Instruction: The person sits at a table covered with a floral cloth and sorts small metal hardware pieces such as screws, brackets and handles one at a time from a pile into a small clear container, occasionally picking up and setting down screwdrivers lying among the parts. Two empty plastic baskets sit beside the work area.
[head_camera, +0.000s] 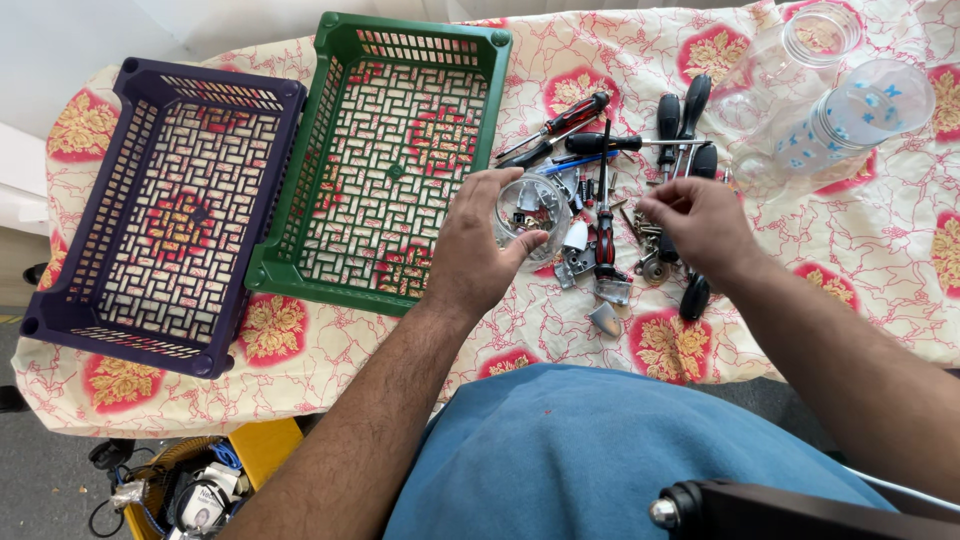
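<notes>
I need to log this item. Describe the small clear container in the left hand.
The clear container is small and round, seemingly of transparent plastic or glass, with a few small metal pieces visible inside. The left hand grips it from its left side, fingers over its far rim, thumb at its near edge. It sits over the flowered cloth, between the green basket and the screwdrivers.
</notes>
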